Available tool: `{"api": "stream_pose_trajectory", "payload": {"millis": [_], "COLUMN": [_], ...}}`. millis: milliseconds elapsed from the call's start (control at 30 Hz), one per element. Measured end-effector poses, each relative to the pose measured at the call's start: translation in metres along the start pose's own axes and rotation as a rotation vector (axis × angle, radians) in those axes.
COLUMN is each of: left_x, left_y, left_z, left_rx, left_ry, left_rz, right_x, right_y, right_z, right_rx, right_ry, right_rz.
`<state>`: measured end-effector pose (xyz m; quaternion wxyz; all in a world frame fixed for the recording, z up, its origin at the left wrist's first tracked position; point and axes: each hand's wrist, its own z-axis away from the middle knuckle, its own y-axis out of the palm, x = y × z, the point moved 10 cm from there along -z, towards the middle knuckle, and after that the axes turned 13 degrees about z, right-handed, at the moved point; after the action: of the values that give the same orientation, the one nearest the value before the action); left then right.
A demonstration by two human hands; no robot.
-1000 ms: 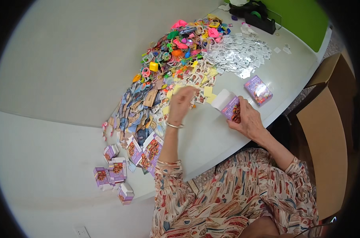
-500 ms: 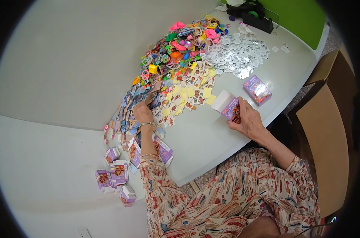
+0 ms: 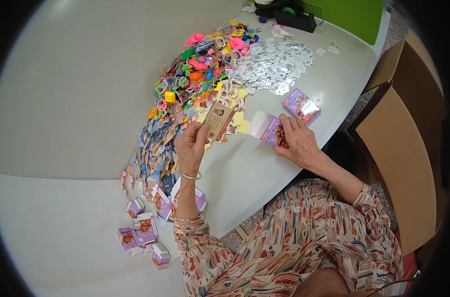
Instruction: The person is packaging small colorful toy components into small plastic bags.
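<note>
My left hand (image 3: pixel 191 146) pinches a brown printed card (image 3: pixel 218 122) by its lower left edge, raised over the piles. In my right hand (image 3: pixel 300 142) is a small purple box (image 3: pixel 270 127), its white flap standing out on the left toward the card. Fingers wrap round the box's right end; its inside cannot be seen clearly. Another purple box (image 3: pixel 302 106), shiny and closed, lies on the table just beyond my right hand. Below and left of my left hand spreads a heap of blue and brown cards (image 3: pixel 155 151).
Colourful small plastic toys (image 3: pixel 197 67) form a long pile at the back, beside yellow and picture stickers (image 3: pixel 238 119) and small silvery packets (image 3: pixel 272 67). Several purple boxes (image 3: pixel 145 225) sit at the lower left. A black tape dispenser (image 3: pixel 296 21) stands at the far edge; a cardboard carton (image 3: pixel 398 173) is at right.
My left hand has come up from the card heap toward the right, now with the brown card in it. My right hand keeps the box. The whole view has shifted slightly.
</note>
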<state>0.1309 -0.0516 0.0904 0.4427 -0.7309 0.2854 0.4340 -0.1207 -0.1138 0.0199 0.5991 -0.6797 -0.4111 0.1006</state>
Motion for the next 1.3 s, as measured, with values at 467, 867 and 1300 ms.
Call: {"api": "stream_pose_trajectory", "payload": {"millis": [467, 867, 1300], "left_x": [-0.062, -0.043, -0.032], "left_y": [0.067, 0.116, 0.112], "left_z": [0.010, 0.005, 0.025], "left_rx": [0.323, 0.482, 0.157], "left_ry": [0.278, 0.203, 0.470], "left_rz": [-0.313, -0.221, -0.087], "right_x": [0.011, 0.017, 0.010], "right_y": [-0.018, -0.006, 0.001], "right_z": [0.002, 0.008, 0.011], "right_rx": [-0.130, -0.070, -0.039], "right_ry": [-0.077, -0.109, -0.021], "right_rz": [0.125, 0.063, -0.056]}}
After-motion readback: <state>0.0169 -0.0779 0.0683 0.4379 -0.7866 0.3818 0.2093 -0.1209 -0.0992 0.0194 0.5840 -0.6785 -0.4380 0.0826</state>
